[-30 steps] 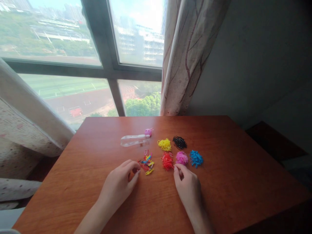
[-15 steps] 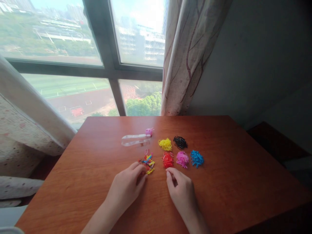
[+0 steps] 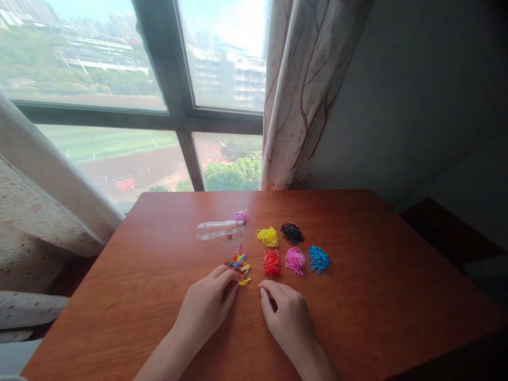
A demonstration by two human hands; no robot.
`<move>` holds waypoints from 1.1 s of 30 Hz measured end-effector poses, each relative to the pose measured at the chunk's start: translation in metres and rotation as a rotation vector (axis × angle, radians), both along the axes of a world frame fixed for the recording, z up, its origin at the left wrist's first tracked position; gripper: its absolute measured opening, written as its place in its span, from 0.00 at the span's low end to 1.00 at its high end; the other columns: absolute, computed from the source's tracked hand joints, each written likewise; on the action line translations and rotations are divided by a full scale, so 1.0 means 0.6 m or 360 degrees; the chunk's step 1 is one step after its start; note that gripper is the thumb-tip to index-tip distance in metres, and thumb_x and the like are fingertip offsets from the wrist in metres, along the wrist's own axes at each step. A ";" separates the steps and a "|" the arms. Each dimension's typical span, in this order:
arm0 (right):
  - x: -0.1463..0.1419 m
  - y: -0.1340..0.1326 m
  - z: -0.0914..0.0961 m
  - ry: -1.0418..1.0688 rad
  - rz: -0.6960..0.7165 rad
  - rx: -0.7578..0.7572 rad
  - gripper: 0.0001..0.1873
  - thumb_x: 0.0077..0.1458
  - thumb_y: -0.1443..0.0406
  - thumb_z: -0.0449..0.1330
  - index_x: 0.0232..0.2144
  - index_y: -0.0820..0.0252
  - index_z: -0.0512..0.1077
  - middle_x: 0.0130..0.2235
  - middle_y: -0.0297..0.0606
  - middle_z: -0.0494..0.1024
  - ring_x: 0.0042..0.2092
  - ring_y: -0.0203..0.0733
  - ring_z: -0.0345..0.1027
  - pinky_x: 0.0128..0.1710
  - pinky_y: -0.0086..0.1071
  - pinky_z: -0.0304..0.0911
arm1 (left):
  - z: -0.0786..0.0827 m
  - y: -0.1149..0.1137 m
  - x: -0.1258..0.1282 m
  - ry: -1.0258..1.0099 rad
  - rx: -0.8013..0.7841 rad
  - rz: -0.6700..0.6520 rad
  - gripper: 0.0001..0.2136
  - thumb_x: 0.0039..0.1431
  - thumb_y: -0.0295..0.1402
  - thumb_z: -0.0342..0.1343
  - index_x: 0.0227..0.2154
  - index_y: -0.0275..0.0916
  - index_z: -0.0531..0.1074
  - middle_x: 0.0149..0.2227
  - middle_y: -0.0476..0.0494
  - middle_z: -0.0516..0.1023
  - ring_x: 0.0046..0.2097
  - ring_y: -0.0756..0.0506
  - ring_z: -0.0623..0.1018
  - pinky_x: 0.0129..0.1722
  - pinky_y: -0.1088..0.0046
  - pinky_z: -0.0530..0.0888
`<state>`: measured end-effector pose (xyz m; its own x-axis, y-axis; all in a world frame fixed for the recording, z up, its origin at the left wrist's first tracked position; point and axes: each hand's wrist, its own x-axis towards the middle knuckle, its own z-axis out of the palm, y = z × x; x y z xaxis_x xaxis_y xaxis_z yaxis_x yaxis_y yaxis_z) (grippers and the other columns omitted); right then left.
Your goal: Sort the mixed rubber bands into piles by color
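Observation:
A small mixed heap of coloured rubber bands [image 3: 239,264] lies on the wooden table [image 3: 357,296]. To its right sit sorted piles: yellow bands [image 3: 268,236], black bands [image 3: 292,233], red bands [image 3: 272,263], pink bands [image 3: 296,260] and blue bands [image 3: 318,259]. My left hand [image 3: 206,307] rests on the table with its curled fingertips at the near edge of the mixed heap. My right hand [image 3: 284,320] lies just below the red pile, fingers curled in; whether they hold a band is hidden.
A clear plastic bottle [image 3: 219,229] with a pink cap [image 3: 240,216] lies on its side behind the mixed heap. Patterned curtains [image 3: 305,90] hang at the window behind the table. A dark low surface [image 3: 444,233] stands to the right.
My right hand has drawn back leftward from the pink pile to below the red pile. My left hand has shifted right, up to the mixed heap.

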<state>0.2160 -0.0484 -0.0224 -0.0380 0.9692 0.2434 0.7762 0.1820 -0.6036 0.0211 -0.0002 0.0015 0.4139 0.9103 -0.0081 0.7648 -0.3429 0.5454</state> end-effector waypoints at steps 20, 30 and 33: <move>-0.037 0.027 0.027 -0.0244 0.0074 -0.0145 0.10 0.58 0.71 0.55 0.41 0.55 0.72 0.31 0.33 0.78 0.32 0.40 0.73 0.30 0.28 0.53 | 0.018 0.004 0.004 -0.0357 -0.0079 0.0034 0.07 0.60 0.31 0.49 0.31 0.39 0.71 0.30 0.48 0.74 0.29 0.49 0.71 0.31 0.75 0.68; -0.041 0.023 0.011 -0.0210 0.0005 -0.0044 0.06 0.58 0.71 0.56 0.34 0.55 0.70 0.30 0.32 0.77 0.31 0.38 0.71 0.29 0.27 0.51 | 0.028 0.016 0.007 -0.0280 0.0034 0.0016 0.07 0.61 0.31 0.49 0.33 0.40 0.72 0.31 0.48 0.75 0.29 0.50 0.71 0.31 0.76 0.68; -0.041 0.023 0.012 -0.0216 -0.0005 -0.0038 0.06 0.58 0.71 0.56 0.31 0.55 0.68 0.28 0.30 0.76 0.30 0.37 0.71 0.28 0.27 0.49 | 0.041 0.028 0.015 -0.0233 0.0139 -0.0003 0.06 0.61 0.32 0.50 0.32 0.41 0.72 0.31 0.49 0.74 0.30 0.50 0.72 0.30 0.77 0.67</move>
